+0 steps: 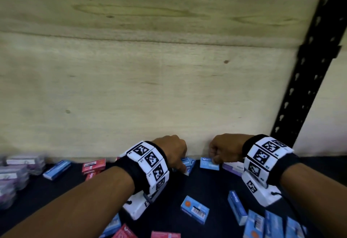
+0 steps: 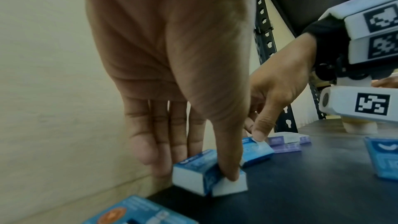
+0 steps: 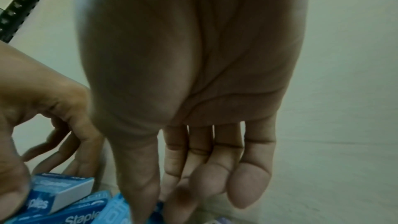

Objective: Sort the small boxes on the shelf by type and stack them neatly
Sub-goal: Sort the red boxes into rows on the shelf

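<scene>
The dark shelf point(image 1: 206, 185) meets a pale plywood back panel point(image 1: 150, 78), with blue, red and purple boxes scattered along that edge and toward the front. At the back edge the left hand point(image 2: 172, 74) pinches a blue staples box point(image 2: 193, 168), thumb in front and fingers behind, its label reading "Staples" in the right wrist view. Just beside it the right hand point(image 1: 226, 148) pinches a second blue staples box point(image 1: 208, 163) lying on the shelf.
</scene>
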`<state>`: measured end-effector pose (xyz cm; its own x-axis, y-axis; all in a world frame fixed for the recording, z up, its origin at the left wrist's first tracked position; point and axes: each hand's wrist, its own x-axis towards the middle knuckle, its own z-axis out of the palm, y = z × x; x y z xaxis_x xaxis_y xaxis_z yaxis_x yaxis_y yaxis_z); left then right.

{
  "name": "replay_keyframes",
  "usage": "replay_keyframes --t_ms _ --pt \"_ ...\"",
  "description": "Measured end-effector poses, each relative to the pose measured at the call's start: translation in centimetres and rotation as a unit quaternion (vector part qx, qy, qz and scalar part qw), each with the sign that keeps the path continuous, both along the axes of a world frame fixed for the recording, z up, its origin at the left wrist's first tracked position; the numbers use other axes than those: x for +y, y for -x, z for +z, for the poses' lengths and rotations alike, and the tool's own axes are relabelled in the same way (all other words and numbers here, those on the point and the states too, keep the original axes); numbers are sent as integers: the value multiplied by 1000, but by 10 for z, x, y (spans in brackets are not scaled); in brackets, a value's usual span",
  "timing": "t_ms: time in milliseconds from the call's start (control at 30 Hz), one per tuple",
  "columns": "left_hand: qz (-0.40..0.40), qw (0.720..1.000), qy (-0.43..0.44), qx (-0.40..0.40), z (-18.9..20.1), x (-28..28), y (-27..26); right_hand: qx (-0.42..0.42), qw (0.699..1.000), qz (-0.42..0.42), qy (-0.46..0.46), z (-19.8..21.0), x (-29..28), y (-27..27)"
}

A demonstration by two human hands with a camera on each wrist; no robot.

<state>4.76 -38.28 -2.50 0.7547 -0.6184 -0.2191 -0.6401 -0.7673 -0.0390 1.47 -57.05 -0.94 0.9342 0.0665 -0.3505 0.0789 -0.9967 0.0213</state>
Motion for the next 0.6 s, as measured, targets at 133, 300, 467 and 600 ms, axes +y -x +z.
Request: replay_keyframes --t_ms 133,300,467,600 --pt "-28 998 -14 -48 8 7 16 -5 1000 -6 -13 6 -1 9" --pt "-68 993 29 93 12 9 49 -7 1000 -13 -6 16 0 24" --pt "-99 982 -2 159 15 7 69 23 1000 -21 -6 18 4 43" --pt "-119 983 -18 136 15 7 77 45 999 -17 3 15 9 58"
